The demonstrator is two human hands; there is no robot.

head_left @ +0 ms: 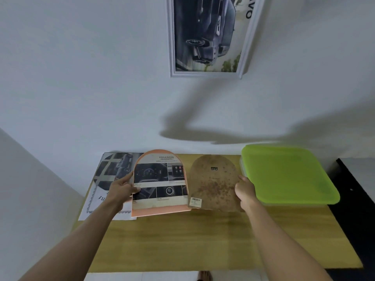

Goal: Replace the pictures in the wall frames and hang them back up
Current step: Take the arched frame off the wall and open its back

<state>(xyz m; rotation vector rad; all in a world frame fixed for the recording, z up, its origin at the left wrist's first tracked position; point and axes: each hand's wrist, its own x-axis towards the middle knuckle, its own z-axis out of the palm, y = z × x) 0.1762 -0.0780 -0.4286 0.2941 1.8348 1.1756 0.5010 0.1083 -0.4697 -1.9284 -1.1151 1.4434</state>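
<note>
Two arched parts are held above the worktop (203, 240): left hand (119, 191) clamped on the pink frame (158, 185) with its print, right hand (246, 192) clamped on the backing board (213, 185); align arches before pressing board into frame.

Arched frame (160, 183) left of backing board (215, 183); lidded container (288, 175) apparently rightmost.

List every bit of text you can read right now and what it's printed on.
"ADVANCED": top of the arched print in the left hand.
"AVO": partial letters, cut off, on the framed car poster on the wall.
Barcode sticker on the brown backing board in the right hand: too small to read.
Captions on the arched print: blurred.
Sheet under the left hand: marks unreadable.
</note>
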